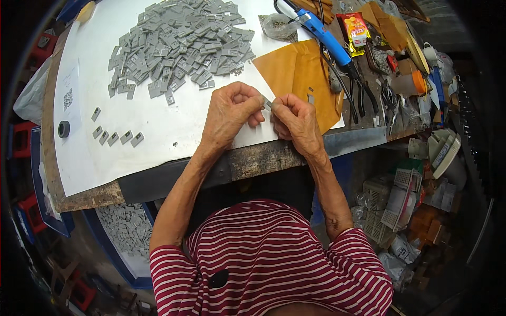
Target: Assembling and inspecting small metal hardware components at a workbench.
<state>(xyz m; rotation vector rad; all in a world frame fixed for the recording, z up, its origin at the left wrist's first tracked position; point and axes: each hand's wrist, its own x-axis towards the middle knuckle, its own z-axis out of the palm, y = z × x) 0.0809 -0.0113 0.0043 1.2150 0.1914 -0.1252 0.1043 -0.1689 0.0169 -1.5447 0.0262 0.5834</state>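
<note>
My left hand (232,111) and my right hand (298,119) meet over the table's front edge. Between their fingertips is a small flat grey rectangular piece (267,104), pinched from both sides and partly hidden by the fingers. Farther back lies a large heap of similar grey pieces (182,45). To the left, several pieces with a dark spot sit apart in a loose row, one of them a grey piece (126,137). Just right of my right hand, another small grey piece (310,98) rests on a brown envelope (290,66).
White paper (158,118) covers the tabletop. A black ring (64,129) lies at the left. Back right are a blue corded hand tool (324,36), a clear bag of tiny parts (279,26), a snack packet (354,30) and pliers (389,95). Below stands a blue tray (112,247) holding grey pieces.
</note>
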